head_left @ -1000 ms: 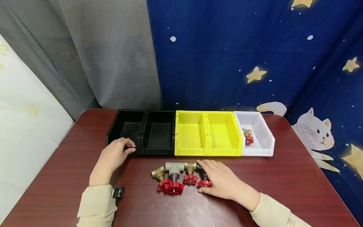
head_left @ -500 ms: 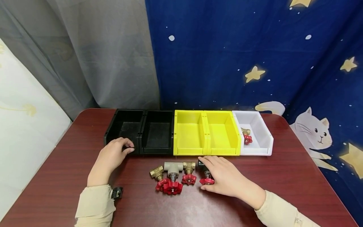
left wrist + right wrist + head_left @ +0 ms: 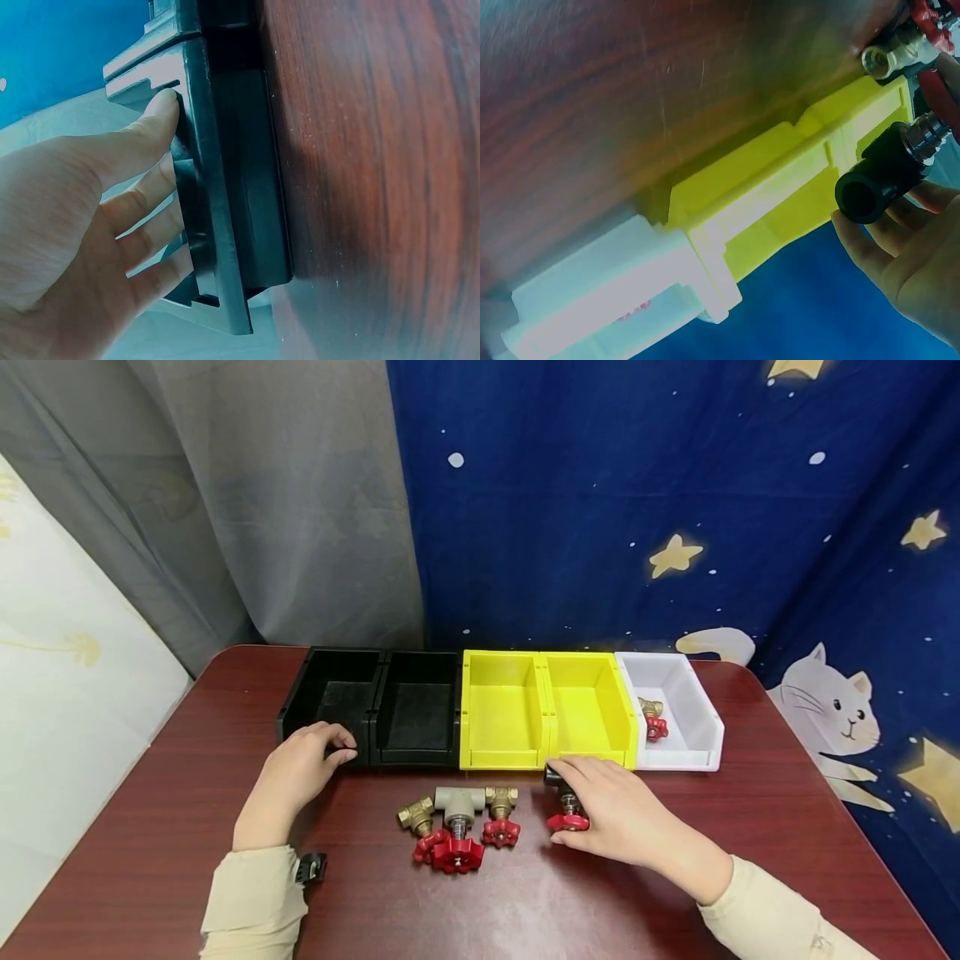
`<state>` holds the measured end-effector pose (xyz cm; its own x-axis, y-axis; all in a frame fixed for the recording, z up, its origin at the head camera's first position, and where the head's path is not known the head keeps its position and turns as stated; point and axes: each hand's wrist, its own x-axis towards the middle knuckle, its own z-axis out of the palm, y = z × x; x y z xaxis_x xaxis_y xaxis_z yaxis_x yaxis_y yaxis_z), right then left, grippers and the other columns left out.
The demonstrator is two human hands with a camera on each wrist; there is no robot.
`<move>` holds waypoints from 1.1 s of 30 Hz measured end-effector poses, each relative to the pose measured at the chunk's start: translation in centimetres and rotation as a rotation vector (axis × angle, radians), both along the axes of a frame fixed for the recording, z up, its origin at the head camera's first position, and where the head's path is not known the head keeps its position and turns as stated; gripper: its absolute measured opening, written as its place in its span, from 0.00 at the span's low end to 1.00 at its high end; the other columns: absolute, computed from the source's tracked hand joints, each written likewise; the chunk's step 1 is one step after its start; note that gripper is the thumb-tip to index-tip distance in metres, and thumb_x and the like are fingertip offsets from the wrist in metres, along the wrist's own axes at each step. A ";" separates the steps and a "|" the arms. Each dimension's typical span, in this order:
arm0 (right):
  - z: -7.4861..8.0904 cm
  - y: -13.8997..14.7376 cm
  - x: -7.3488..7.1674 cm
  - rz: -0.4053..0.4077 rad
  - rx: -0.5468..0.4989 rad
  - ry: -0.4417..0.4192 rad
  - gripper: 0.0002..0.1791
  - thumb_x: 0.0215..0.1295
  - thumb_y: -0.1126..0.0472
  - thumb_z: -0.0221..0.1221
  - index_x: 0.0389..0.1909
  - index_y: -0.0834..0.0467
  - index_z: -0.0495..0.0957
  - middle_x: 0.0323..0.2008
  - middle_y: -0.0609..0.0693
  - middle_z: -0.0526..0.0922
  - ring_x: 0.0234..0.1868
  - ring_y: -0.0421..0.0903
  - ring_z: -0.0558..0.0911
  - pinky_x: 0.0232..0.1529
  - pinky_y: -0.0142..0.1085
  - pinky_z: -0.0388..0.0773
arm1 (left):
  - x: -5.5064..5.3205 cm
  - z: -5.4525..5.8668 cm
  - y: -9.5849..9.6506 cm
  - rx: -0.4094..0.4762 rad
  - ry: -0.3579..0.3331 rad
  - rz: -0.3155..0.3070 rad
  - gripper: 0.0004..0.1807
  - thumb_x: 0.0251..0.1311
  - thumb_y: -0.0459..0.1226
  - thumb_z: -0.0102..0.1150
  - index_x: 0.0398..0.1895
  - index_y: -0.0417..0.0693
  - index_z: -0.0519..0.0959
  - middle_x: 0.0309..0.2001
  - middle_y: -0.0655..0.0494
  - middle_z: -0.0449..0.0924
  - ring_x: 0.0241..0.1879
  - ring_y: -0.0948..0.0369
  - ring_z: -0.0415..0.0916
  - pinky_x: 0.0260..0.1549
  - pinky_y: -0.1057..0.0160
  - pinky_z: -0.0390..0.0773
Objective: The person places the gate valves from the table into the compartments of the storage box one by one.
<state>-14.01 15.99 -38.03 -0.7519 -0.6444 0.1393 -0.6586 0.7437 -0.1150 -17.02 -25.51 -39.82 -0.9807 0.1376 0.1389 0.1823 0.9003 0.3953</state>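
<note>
My right hand (image 3: 617,806) grips a black-bodied valve with a red handwheel (image 3: 567,822), just in front of the yellow bins and apart from the other valves. In the right wrist view the fingers curl round its black pipe body (image 3: 881,176), and its open end faces the camera. My left hand (image 3: 296,781) holds the front rim of the leftmost black bin (image 3: 217,217), thumb on the near side and fingers behind. On the table lie a tilted brass valve (image 3: 417,815), a grey valve with a large red handwheel (image 3: 460,814) and another brass valve (image 3: 501,810).
A row of bins runs along the back: a second black bin (image 3: 417,758), two yellow bins (image 3: 505,762) (image 3: 588,762) and a white bin (image 3: 678,762). A brass valve with a red handwheel (image 3: 656,728) lies in the white one. Curtains hang behind the table (image 3: 390,910).
My right hand has moved right and slightly towards the bins with the black valve, drawing it away from the brass one. My left hand stays on the black bin's rim.
</note>
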 end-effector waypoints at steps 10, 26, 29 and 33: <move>1.5 0.8 -1.5 -0.014 0.021 0.043 0.51 0.47 0.38 0.74 0.66 0.64 0.70 0.57 0.57 0.78 0.57 0.55 0.78 0.59 0.52 0.74 | 0.1 0.0 0.1 0.003 0.001 -0.001 0.03 0.63 0.37 0.65 0.38 0.50 0.82 0.37 0.53 0.79 0.41 0.49 0.76 0.41 0.42 0.76; 2.8 1.5 -4.0 -0.090 0.025 -0.013 0.50 0.49 0.39 0.73 0.67 0.64 0.68 0.59 0.59 0.77 0.58 0.58 0.77 0.59 0.54 0.73 | 0.0 0.0 0.2 0.005 0.007 -0.004 0.03 0.63 0.36 0.66 0.38 0.50 0.82 0.37 0.53 0.79 0.40 0.50 0.76 0.40 0.43 0.76; 3.0 1.4 -4.6 -0.096 0.035 -0.015 0.50 0.49 0.39 0.73 0.67 0.64 0.68 0.59 0.60 0.77 0.59 0.58 0.77 0.59 0.54 0.73 | 0.0 -0.1 0.1 -0.001 0.008 -0.002 0.02 0.63 0.36 0.66 0.37 0.50 0.82 0.37 0.54 0.79 0.39 0.50 0.76 0.39 0.44 0.76; 3.1 1.2 -5.5 -0.103 0.044 -0.006 0.50 0.49 0.39 0.73 0.67 0.64 0.69 0.57 0.59 0.78 0.57 0.57 0.78 0.57 0.54 0.75 | 0.0 -0.2 -0.1 -0.007 0.008 0.003 0.02 0.64 0.36 0.65 0.38 0.50 0.82 0.36 0.53 0.78 0.39 0.51 0.75 0.39 0.44 0.76</move>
<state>-19.52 17.22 -34.90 -0.8149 -0.5693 0.1084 -0.5782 0.8115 -0.0844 -17.05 -25.58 -39.99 -0.9800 0.1355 0.1454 0.1825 0.9036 0.3876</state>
